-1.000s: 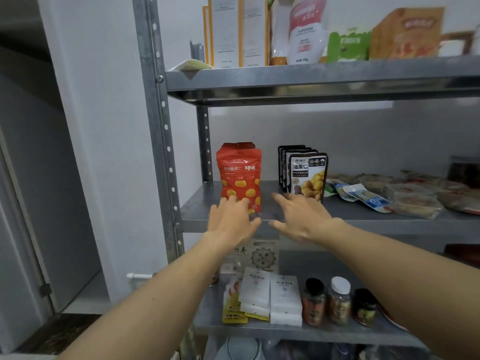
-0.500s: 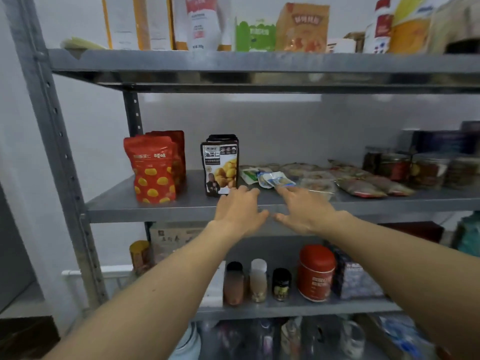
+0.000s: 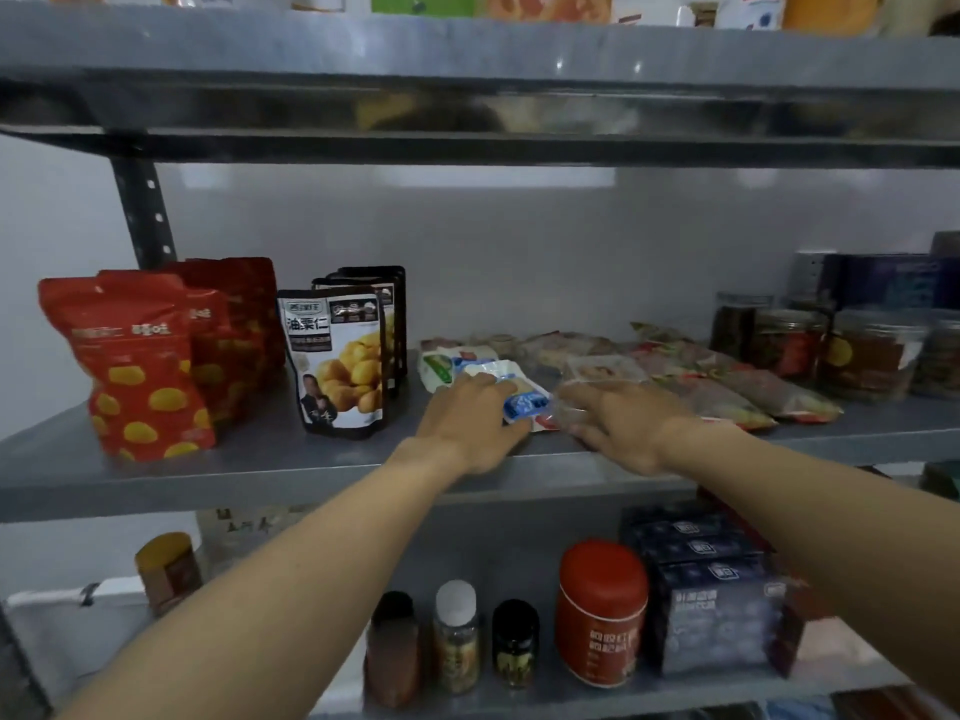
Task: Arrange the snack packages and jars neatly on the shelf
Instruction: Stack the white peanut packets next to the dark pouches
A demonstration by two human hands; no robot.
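Both hands have moved forward onto the flat packets near the middle shelf's (image 3: 208,480) front edge. Left hand (image 3: 467,423) rests loose-fingered on the blue-and-white packet (image 3: 525,403); right hand (image 3: 623,423), fingers extended, touches a clear packet (image 3: 563,414). Best to slide them gently, squaring the edges. The blue-and-white packet lies flat, its long axis diagonal, blue end pointing front-right

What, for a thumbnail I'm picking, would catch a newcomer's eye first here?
The left hand and right hand at centre, laid on flat packets on the middle shelf. Then the red yellow-spotted pouches standing at its left end, and the red canister on the shelf below.
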